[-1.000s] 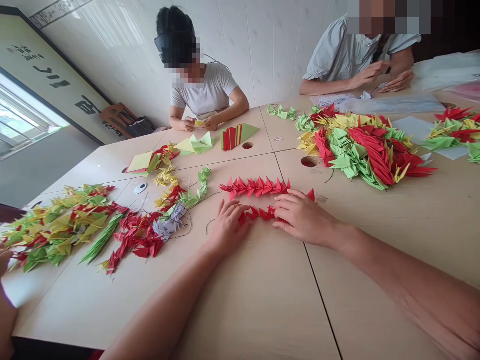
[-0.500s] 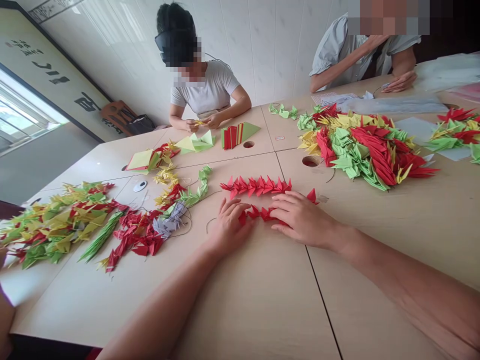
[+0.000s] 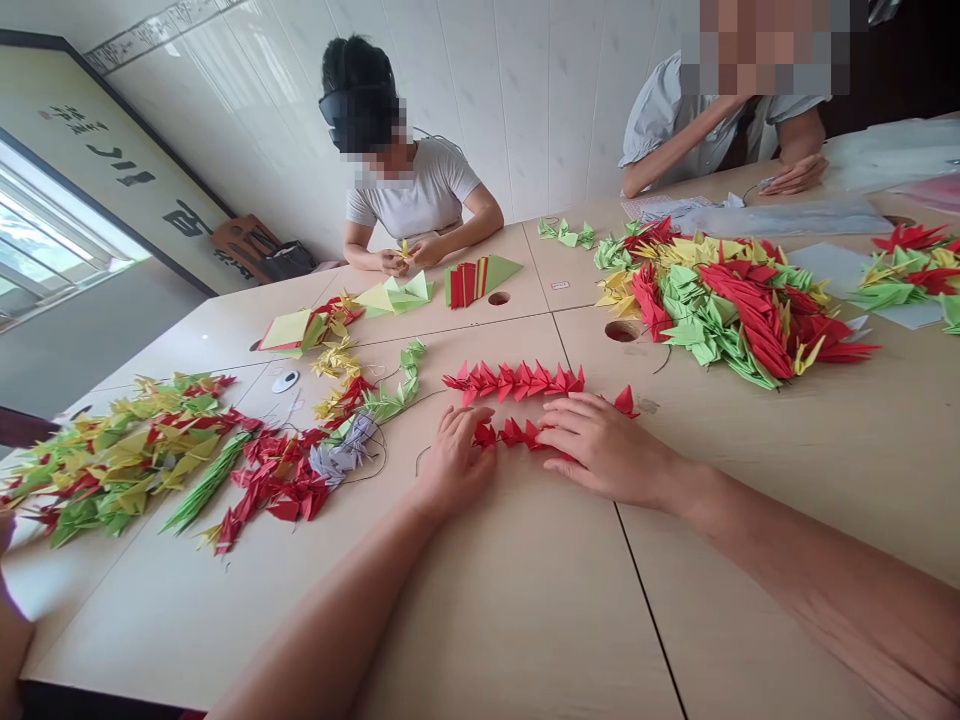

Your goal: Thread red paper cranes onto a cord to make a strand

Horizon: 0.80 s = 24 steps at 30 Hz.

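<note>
My left hand (image 3: 454,458) lies on the wooden table (image 3: 525,600) with its fingers pinching the left end of a short string of red paper cranes (image 3: 514,433). My right hand (image 3: 604,447) rests flat over the right end of that same string, fingers together and pressing down. A longer row of red cranes (image 3: 517,380) lies just beyond both hands, with one loose red crane (image 3: 624,401) beside my right hand.
A heap of red, green and yellow cranes (image 3: 735,300) lies at the far right, another heap (image 3: 112,455) at the left, with strung cranes (image 3: 300,470) between. Two people sit across the table folding paper. Round cable holes (image 3: 621,331) mark the tabletop.
My hands stay on the short red string; the view has shifted slightly. The person at the far right has raised one arm off the table.
</note>
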### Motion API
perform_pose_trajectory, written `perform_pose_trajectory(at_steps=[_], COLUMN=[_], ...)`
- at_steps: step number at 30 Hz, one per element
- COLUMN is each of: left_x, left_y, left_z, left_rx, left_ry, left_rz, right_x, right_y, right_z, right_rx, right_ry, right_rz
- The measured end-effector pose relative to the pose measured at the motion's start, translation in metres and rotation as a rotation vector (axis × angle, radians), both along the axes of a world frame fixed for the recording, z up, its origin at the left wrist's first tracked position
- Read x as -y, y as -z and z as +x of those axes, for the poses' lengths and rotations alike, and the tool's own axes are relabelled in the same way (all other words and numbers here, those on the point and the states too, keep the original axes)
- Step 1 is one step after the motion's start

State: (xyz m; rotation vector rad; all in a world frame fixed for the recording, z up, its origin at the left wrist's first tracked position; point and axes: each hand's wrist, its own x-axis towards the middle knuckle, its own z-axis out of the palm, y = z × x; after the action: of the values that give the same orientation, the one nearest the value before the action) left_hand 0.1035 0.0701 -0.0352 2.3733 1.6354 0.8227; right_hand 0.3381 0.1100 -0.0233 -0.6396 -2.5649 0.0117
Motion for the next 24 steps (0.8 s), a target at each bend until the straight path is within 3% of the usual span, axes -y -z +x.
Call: perform_pose_trajectory(at_steps=[5, 8, 11, 13, 15, 18, 24], left_x=[0.007, 0.014, 0.020, 0.021, 0.020, 0.013, 0.001], left_y=[-0.002, -0.010, -0.017, -0.018, -0.015, -0.007, -0.005], left_z=[-0.002, -0.013, -0.027, -0.032, -0.032, -0.025, -0.026], left_rx=[0.049, 0.038, 0.050, 0.079, 0.126, 0.182, 0.183], left_ry=[-0.062, -0.151, -0.253, -0.265, -0.243, -0.188, -0.196], left_rz=[0.060, 0.055, -0.061, -0.184, -0.289, -0.340, -0.288], right_x=[-0.005, -0.014, -0.020, -0.020, -0.018, -0.014, -0.019], right_y=[-0.027, -0.039, -0.030, -0.016, -0.003, 0.008, 0.007], right_z=[0.009, 0.029, 0.057, 0.075, 0.086, 0.090, 0.071], right_rx=[-0.120, -0.219, -0.296, -0.308, -0.346, -0.371, -0.342], right_ry=[0.025, 0.193, 0.447, 0.639, 0.739, 0.759, 0.627], right_rz=[0.049, -0.006, -0.183, -0.406, -0.624, -0.821, -0.857])
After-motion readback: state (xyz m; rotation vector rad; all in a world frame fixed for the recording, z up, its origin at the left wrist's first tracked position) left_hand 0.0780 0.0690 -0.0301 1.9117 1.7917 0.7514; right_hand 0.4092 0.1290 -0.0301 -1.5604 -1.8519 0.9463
